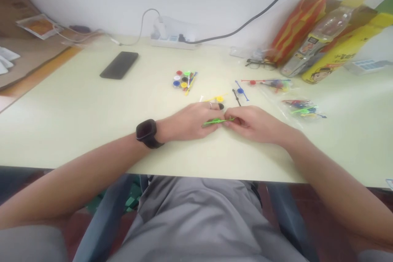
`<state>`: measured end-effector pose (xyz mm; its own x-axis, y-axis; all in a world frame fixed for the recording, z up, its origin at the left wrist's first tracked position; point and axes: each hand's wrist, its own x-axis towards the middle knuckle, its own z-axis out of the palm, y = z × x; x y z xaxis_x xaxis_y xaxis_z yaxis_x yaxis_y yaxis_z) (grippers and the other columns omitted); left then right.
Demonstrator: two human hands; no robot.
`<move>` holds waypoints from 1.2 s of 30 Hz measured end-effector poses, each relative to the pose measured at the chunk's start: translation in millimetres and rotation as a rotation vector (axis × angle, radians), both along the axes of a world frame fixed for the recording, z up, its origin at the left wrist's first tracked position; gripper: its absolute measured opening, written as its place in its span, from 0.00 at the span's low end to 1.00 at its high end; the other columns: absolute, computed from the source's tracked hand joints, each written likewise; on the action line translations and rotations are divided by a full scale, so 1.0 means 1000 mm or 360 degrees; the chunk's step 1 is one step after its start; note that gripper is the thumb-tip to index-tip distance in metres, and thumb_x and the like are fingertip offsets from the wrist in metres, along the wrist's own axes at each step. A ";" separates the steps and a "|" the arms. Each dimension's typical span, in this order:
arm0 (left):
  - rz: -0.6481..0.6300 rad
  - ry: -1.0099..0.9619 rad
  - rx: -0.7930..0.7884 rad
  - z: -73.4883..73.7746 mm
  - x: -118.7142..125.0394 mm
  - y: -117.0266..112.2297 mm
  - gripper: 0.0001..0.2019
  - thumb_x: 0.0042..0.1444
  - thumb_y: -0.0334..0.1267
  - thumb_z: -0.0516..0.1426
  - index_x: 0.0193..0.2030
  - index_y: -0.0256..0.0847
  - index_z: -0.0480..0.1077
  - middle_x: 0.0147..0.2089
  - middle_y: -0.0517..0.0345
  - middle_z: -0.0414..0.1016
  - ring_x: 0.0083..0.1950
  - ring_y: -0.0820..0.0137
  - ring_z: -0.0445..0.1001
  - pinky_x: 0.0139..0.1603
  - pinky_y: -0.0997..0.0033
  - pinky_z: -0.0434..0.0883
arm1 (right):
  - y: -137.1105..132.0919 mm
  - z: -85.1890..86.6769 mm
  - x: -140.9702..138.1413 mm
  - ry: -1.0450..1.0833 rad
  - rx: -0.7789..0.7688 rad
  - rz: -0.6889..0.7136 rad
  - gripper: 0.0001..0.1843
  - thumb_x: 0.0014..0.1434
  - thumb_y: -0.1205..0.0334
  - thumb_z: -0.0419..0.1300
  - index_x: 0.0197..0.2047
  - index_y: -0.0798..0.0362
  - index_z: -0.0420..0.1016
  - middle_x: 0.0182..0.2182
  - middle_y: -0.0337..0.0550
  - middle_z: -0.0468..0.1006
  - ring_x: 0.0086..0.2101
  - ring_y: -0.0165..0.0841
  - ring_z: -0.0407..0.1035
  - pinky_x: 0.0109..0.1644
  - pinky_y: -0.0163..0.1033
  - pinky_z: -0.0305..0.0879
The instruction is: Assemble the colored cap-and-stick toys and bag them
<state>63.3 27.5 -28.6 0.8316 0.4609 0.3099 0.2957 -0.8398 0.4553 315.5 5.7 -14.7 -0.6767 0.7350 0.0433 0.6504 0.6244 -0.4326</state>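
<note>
Both my hands rest on the pale table [76, 123] near its front edge. My left hand [192, 122], with a black watch [147, 133] on the wrist and a ring on one finger, pinches one end of a thin green plastic stick piece [217, 121]. My right hand [254, 123] pinches the other end of the same green piece. Just beyond my fingers lie a yellow stick piece [216, 99], a black one [236, 97] and a blue one [241, 90]. A small cluster of coloured round pieces [183, 80] sits further back.
A black phone [119, 65] lies at the back left. A white power strip [173, 35] with cables sits against the wall. Clear bags of coloured pieces [302, 107], glasses [259, 63] and snack packets [322, 37] crowd the back right.
</note>
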 end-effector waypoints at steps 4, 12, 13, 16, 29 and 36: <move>-0.0006 -0.0018 0.0004 0.000 0.000 0.000 0.11 0.71 0.34 0.53 0.51 0.43 0.77 0.49 0.48 0.77 0.49 0.60 0.77 0.52 0.63 0.72 | -0.001 0.002 -0.001 0.0020 -0.0009 0.0002 0.09 0.71 0.59 0.55 0.37 0.50 0.68 0.28 0.38 0.75 0.28 0.32 0.65 0.34 0.38 0.53; -0.0002 -0.0013 -0.0014 0.001 0.001 0.001 0.11 0.70 0.33 0.54 0.51 0.43 0.77 0.48 0.49 0.78 0.48 0.61 0.77 0.50 0.63 0.72 | -0.002 0.003 -0.001 0.0035 -0.0022 -0.0011 0.10 0.71 0.59 0.56 0.36 0.50 0.68 0.28 0.37 0.74 0.29 0.32 0.65 0.34 0.37 0.53; -0.0001 -0.0019 -0.0016 0.001 0.001 0.001 0.11 0.70 0.33 0.54 0.51 0.43 0.77 0.48 0.49 0.78 0.48 0.61 0.78 0.50 0.63 0.72 | -0.002 0.003 -0.001 0.0038 -0.0023 -0.0010 0.10 0.70 0.59 0.56 0.35 0.50 0.68 0.28 0.37 0.74 0.28 0.32 0.65 0.34 0.37 0.52; 0.0002 -0.0036 -0.0024 0.001 0.001 0.000 0.10 0.70 0.33 0.55 0.50 0.43 0.78 0.48 0.49 0.78 0.48 0.61 0.78 0.50 0.62 0.73 | -0.001 0.002 0.000 0.0033 -0.0020 -0.0002 0.10 0.70 0.59 0.55 0.35 0.50 0.67 0.28 0.37 0.74 0.28 0.32 0.65 0.34 0.37 0.52; -0.0004 0.0009 -0.0036 0.001 0.001 0.001 0.13 0.67 0.30 0.55 0.53 0.45 0.76 0.50 0.50 0.78 0.49 0.60 0.77 0.51 0.62 0.72 | -0.003 0.004 0.003 0.0012 -0.0099 0.0036 0.06 0.69 0.59 0.55 0.39 0.49 0.65 0.34 0.40 0.76 0.32 0.34 0.66 0.36 0.38 0.54; -0.0005 0.0045 -0.0038 0.001 0.001 0.002 0.14 0.67 0.30 0.55 0.54 0.45 0.76 0.49 0.51 0.77 0.48 0.60 0.77 0.51 0.63 0.71 | -0.002 0.005 0.003 0.0011 -0.0093 0.0047 0.05 0.69 0.60 0.55 0.39 0.49 0.65 0.34 0.40 0.76 0.32 0.34 0.66 0.36 0.38 0.54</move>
<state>64.7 29.2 -27.1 0.8413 0.4651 0.2754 0.3060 -0.8298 0.4666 318.6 3.2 -9.6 -0.6980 0.7161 0.0056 0.6290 0.6169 -0.4730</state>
